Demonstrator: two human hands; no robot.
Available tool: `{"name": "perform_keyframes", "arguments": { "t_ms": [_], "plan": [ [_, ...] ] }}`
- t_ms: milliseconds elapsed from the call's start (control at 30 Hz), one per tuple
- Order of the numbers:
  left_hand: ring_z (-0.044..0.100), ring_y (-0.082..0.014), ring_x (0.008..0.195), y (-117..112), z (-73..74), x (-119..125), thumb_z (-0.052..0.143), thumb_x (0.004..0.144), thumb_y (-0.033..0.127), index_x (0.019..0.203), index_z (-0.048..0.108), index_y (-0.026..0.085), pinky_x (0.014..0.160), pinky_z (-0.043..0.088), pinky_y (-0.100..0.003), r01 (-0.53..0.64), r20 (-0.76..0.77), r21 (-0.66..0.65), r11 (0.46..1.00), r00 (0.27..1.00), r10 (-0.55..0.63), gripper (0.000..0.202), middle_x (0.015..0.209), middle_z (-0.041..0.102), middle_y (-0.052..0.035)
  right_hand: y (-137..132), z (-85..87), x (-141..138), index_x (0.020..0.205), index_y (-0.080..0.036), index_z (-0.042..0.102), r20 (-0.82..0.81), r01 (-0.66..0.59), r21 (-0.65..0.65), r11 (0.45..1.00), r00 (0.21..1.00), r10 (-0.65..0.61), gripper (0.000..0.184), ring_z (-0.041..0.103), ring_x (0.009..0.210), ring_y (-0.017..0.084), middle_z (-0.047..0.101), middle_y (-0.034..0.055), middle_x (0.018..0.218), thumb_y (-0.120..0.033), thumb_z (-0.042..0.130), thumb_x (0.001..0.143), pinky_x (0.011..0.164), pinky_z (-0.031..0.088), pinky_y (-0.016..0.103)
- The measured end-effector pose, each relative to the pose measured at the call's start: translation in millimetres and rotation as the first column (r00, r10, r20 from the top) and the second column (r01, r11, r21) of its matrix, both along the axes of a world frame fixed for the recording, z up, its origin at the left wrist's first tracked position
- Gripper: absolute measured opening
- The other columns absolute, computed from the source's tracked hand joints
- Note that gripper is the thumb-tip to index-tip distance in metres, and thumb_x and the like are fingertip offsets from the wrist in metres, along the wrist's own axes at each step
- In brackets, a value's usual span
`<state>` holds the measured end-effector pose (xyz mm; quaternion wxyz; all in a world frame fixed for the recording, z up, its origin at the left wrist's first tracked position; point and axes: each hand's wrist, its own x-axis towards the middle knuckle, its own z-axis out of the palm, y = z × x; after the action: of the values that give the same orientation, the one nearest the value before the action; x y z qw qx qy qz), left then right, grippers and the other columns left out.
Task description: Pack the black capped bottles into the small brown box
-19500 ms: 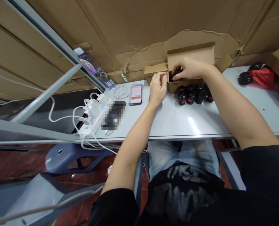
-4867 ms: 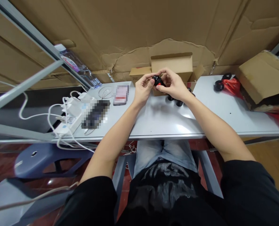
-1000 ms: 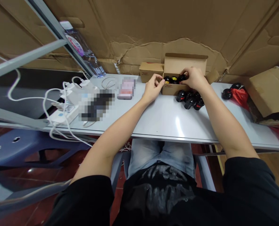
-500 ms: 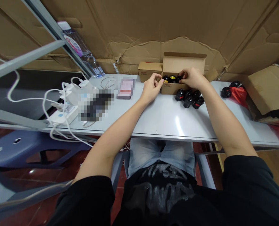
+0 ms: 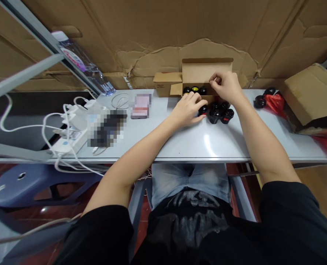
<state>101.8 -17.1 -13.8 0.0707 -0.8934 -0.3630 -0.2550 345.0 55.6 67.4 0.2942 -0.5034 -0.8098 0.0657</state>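
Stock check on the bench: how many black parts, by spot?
Black parts in open carton: 3
Black parts on table: 5
Black parts by red bag: 2
Total: 10, though left hand may hide more

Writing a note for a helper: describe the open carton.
On the white table against the cardboard wall, find the small open carton at the right hand. Its lid stands up, and black round parts sit inside, unlike the closed carton beside it.
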Motion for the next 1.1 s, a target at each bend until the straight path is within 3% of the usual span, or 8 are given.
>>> {"name": "perform_keyframes", "arguments": {
  "t_ms": [133, 233, 433, 600, 733, 933, 1100],
  "plan": [
    [0.082, -0.0318, 0.116, -14.2, 5.4, -15.8, 0.078, 0.113, 0.031, 0.148, 0.071, 0.025, 0.106, 0.065, -0.047, 0.093, 0.046, -0.156, 0.983, 0.995, -0.087, 0.036, 0.139, 0.079, -0.015, -7.2, 3.0, -0.9, 0.118, -0.026, 0.088, -0.048, -0.007, 0.003, 1.0, 0.999, 0.007, 0.02, 0.087, 0.111, 0.04, 0.092, 0.0141, 0.113, -0.033, 0.072, 0.109, 0.115, 0.069, 0.053],
    [0.08, -0.0217, 0.094, -18.1, 7.1, -26.8, 0.079, 0.11, 0.028, 0.147, 0.068, 0.029, 0.091, 0.065, -0.037, 0.209, 0.172, -0.304, 0.93, 0.972, -0.163, 0.038, 0.132, 0.083, -0.009, -14.9, 8.8, -4.0, 0.117, -0.025, 0.088, -0.062, -0.025, -0.025, 0.999, 0.998, 0.024, 0.02, 0.086, 0.112, 0.041, 0.091, 0.0145, 0.111, -0.037, 0.075, 0.108, 0.119, 0.068, 0.057],
    [0.082, -0.0221, 0.101, -11.5, 15.1, -39.8, 0.081, 0.115, 0.036, 0.15, 0.074, 0.03, 0.103, 0.07, -0.04, 0.285, 0.366, -0.315, 0.905, 0.917, -0.162, 0.037, 0.139, 0.086, -0.012, -39.9, 15.2, -9.6, 0.125, -0.028, 0.089, -0.121, -0.073, -0.086, 0.994, 0.991, 0.062, 0.036, 0.085, 0.114, 0.039, 0.09, 0.0128, 0.114, -0.058, 0.081, 0.108, 0.116, 0.07, 0.057],
    [0.088, -0.0273, 0.114, -9.2, 19.8, -38.9, 0.083, 0.115, 0.072, 0.154, 0.075, 0.031, 0.104, 0.074, -0.042, 0.194, 0.568, -0.244, 0.95, 0.823, -0.022, 0.058, 0.134, 0.086, -0.0123, -64.7, -2.0, -11.8, 0.145, -0.031, 0.085, -0.283, -0.24, -0.08, 0.967, 0.936, 0.209, 0.059, 0.085, 0.119, 0.037, 0.09, 0.0108, 0.131, -0.074, 0.086, 0.105, 0.108, 0.072, 0.05],
    [0.09, -0.0303, 0.125, -1.9, 13.9, -29.1, 0.082, 0.111, 0.083, 0.157, 0.073, 0.036, 0.105, 0.077, -0.047, 0.074, 0.667, -0.123, 0.99, 0.745, 0.027, 0.067, 0.134, 0.084, -0.0112, -76.2, -16.0, -22.4, 0.156, -0.034, 0.08, -0.368, -0.404, -0.13, 0.906, 0.868, 0.334, 0.067, 0.085, 0.123, 0.036, 0.09, 0.0084, 0.141, -0.081, 0.08, 0.108, 0.11, 0.072, 0.05],
    [0.09, -0.0311, 0.13, 4.7, 8.9, -27.5, 0.078, 0.108, 0.092, 0.166, 0.071, 0.04, 0.105, 0.078, -0.047, 0.058, 0.651, -0.113, 0.992, 0.758, 0.03, 0.079, 0.151, 0.078, -0.0119, -70.3, -23.3, -32.3, 0.151, -0.035, 0.081, -0.423, -0.361, -0.131, 0.923, 0.863, 0.277, 0.079, 0.086, 0.119, 0.036, 0.088, 0.0099, 0.146, -0.097, 0.079, 0.102, 0.096, 0.074, 0.047],
    [0.087, -0.0282, 0.115, 1.1, 12.7, -40.0, 0.062, 0.113, 0.096, 0.157, 0.078, 0.036, 0.101, 0.073, -0.044, -0.059, 0.628, -0.114, 0.992, 0.769, 0.118, 0.076, 0.14, 0.081, -0.0141, -64.0, -23.0, -28.1, 0.152, -0.035, 0.082, -0.382, -0.275, -0.103, 0.956, 0.898, 0.217, 0.071, 0.084, 0.13, 0.039, 0.088, 0.0108, 0.147, -0.088, 0.081, 0.105, 0.101, 0.075, 0.051]
  ]
}}
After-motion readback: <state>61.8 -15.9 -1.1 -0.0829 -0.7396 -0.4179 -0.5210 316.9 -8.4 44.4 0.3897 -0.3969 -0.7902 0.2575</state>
